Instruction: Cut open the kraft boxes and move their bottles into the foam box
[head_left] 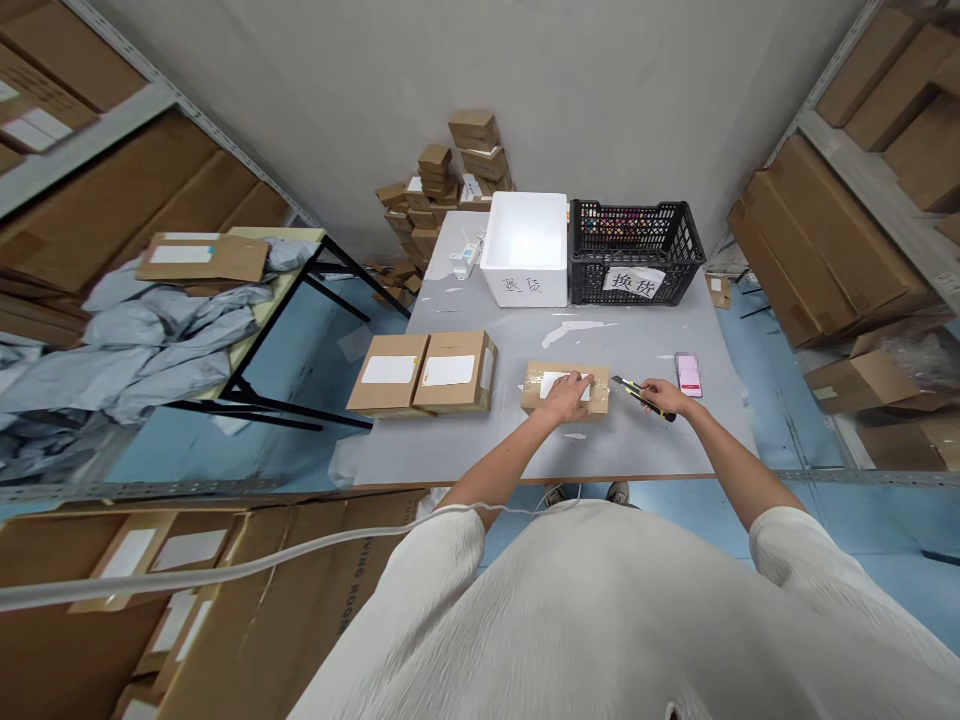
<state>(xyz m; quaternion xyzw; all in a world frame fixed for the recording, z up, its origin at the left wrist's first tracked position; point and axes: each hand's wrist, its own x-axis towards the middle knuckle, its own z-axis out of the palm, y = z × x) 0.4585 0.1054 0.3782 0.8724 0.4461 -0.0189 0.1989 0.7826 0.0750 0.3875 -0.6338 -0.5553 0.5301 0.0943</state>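
Note:
A small taped cardboard box [531,392] with a white label lies on the grey table [517,455] in front of me. On top of it rests my left hand [568,398], its fingers stretched out over the label. My right hand [663,396] is closed around a utility knife [634,388] with a black and yellow-green handle. The knife's tip points left towards the box's right end, apart from it. Just right of that hand lies a phone [688,375] with a lit pinkish screen. Two larger labelled boxes [450,368] sit side by side at the left.
At the table's back stand a white foam box [525,290] and a black plastic crate [634,290]. A side table [292,290] at the left carries grey parcels [180,330]. A white cable [322,545] crosses low at the left. Shelves with cartons [832,250] flank both sides.

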